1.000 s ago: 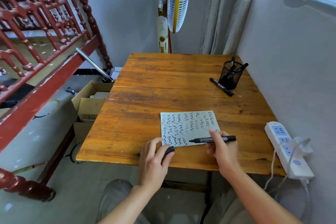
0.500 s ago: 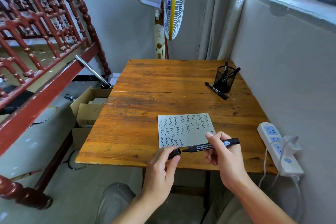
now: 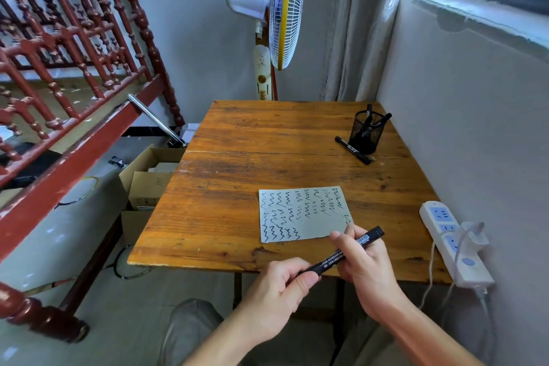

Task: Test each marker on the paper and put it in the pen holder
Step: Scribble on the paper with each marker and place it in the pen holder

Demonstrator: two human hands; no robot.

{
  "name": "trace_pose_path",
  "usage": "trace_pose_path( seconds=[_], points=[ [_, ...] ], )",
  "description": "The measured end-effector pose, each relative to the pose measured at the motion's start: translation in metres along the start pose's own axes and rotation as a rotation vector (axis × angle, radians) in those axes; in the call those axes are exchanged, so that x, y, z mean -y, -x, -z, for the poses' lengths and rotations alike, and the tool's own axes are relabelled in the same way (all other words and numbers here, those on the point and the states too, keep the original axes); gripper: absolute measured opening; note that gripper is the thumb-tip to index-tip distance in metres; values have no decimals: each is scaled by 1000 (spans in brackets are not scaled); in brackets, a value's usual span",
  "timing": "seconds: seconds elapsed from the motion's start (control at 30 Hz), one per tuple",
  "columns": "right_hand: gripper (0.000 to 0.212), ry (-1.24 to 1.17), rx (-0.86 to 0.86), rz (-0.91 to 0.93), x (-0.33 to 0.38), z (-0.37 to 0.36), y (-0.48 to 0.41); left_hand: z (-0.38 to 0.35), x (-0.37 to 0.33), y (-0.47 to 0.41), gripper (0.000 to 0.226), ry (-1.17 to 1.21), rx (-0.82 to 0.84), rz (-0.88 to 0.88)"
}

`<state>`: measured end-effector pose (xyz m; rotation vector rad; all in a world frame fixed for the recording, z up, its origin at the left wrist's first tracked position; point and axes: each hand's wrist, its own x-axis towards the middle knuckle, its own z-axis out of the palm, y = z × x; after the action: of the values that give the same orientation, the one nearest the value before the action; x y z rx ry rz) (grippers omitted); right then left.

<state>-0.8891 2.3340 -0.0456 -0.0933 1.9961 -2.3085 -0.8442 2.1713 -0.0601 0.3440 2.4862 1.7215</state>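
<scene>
- Left hand: fingers are being pinched around the tip end of the marker, where the cap presumably sits; the cap itself is hidden, so whether it is fully seated cannot be told.
- Right hand: fingers are being curled around the marker's barrel, likely to brace it against the push from the left.
- The marker is being held level-ish, tilted up to the right, above the near counter edge, clear of the paper, probably because testing is judged finished.
- The paper is lying flat near the front of the counter, covered in squiggles, within easy reach for testing.
- The pen holder is standing at the far right, with several markers being kept upright inside it.
- One loose marker is lying just beside the holder, apparently still waiting for its test.
- A power strip is lying at the right counter edge, well apart.
</scene>
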Motion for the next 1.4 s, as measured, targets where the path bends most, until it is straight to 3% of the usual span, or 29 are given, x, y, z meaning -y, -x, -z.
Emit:
trace_pose_path(
  seconds=[0.1, 0.17, 0.23, 0.33, 0.43, 0.53, 0.73, 0.87, 1.1, 1.27, 1.4],
  points=[
    [42, -101, -94, -91, -8, -1, 0, -4, 0, -4, 19, -370, -184, -245],
    [28, -133, -133, -159, -12, -3, 0, -9, 5, -6, 19, -607, -249, -380],
    [9, -133, -131, -230, -17, -2, -1, -12, 13, -9, 19, -733, -266, -426],
    [11, -110, -108, -346, -27, 5, -8, -10, 26, -17, 23, -774, -228, -430],
    [17, -21, -135, -371, -22, 18, -24, 2, 40, -30, 45, -767, -210, -306],
    [16, 56, -256, -247, 8, 38, -59, 23, 57, -46, 71, -843, -299, -76],
    [9, 141, -470, -39, 56, 73, -148, 32, 93, -59, 86, -1021, -286, 213],
    [8, 200, -590, 25, 66, 87, -202, 30, 99, -59, 82, -1060, -300, 212],
    [9, 80, -554, -133, 50, 90, -261, 28, 96, -61, 78, -1068, -280, 254],
    [18, 22, -649, -48, 50, 93, -294, 29, 96, -60, 76, -1074, -255, 262],
    [15, 125, -704, -11, 48, 96, -312, 29, 95, -61, 75, -1072, -249, 265]
  ],
)
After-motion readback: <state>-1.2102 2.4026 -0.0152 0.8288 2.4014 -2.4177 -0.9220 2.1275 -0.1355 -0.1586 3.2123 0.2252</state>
